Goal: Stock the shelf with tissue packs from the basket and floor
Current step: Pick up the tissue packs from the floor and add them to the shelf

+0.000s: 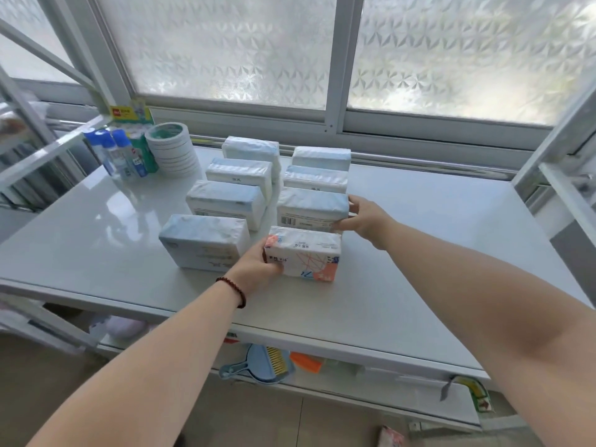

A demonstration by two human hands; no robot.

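Left hand [258, 269] grips patterned pack [303, 254] at its left end, on shelf [419, 253]. Right hand [364, 219] clasps blue pack [311, 209] just behind it.

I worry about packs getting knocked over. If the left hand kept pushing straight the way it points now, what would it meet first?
The left hand already touches the patterned tissue pack. Beyond that, likely the blue-white pack directly behind, which the right hand steadies; depth is uncertain.
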